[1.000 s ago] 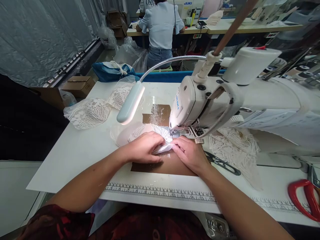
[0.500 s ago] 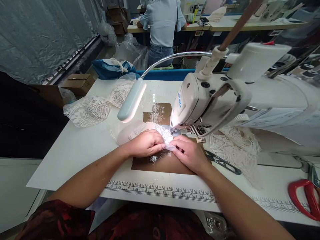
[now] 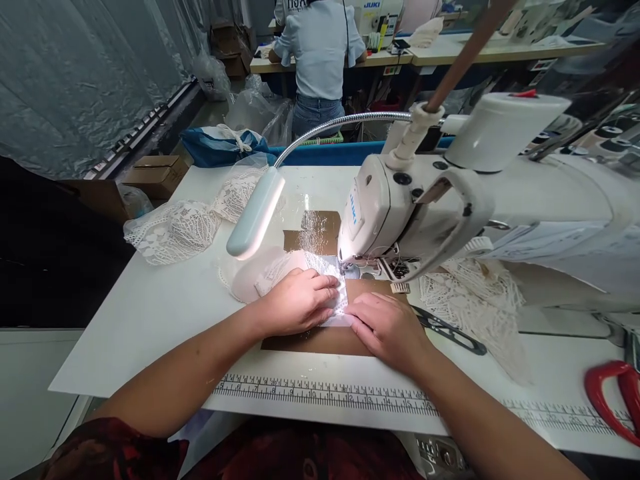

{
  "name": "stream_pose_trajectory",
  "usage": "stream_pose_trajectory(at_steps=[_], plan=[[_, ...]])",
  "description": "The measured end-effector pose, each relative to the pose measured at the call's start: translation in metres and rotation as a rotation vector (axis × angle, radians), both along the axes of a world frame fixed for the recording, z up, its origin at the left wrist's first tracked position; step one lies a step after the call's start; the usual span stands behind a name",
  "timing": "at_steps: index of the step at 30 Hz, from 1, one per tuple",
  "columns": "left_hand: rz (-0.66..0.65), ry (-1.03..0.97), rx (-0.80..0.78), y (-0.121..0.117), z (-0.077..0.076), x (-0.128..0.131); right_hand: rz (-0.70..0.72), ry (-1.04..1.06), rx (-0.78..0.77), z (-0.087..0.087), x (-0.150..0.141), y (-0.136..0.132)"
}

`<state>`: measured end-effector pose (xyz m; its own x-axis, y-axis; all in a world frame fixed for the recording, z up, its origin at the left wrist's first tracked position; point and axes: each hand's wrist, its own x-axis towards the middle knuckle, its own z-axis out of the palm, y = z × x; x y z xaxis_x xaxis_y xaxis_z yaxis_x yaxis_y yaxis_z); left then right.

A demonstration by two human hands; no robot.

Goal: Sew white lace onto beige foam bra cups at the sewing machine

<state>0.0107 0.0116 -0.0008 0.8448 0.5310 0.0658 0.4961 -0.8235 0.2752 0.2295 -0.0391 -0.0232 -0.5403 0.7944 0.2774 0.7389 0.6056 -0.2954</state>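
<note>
The needle area under the head of the sewing machine (image 3: 373,207) is hard to make out in the glare, and the left hand (image 3: 300,303) covers part of the white lace piece (image 3: 277,272) beneath it. The picture's right border cuts off the red-handled scissors (image 3: 596,392) near the table's (image 3: 150,320) front edge, and the right forearm hides a stretch of the ruler strip (image 3: 320,395) along that edge. Both forearms reach in over the front edge, converging before the needle. The left hand lies palm down, fingers close together and slightly bent, pressed onto the lace; whether its thumb pinches any fabric cannot be told. The right hand (image 3: 387,330) rests lower, knuckles up, its fingers drawn together and their tips at the lace's near right corner; whether they grip it cannot be told either. The lace piece runs from beyond the left hand, on the side toward the table's left edge, under its fingers to the right fingertips, partly over a brown sheet (image 3: 310,342), its far right part beside the needle.
</note>
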Motion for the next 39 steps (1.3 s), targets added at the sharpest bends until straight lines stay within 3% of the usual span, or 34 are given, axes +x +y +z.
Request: stream_pose_trajectory(at_steps=[16,26,39], plan=[[0.035,0.102,0.145,0.002,-0.006,0.008,-0.016,-0.055,0.160,-0.003,-0.001,-0.001],[0.032,0.103,0.145,0.004,-0.008,0.007,-0.040,-0.104,0.193,-0.006,-0.001,0.001],[0.084,0.024,0.222,0.008,-0.012,0.002,-0.099,-0.214,0.119,-0.002,-0.004,0.003]])
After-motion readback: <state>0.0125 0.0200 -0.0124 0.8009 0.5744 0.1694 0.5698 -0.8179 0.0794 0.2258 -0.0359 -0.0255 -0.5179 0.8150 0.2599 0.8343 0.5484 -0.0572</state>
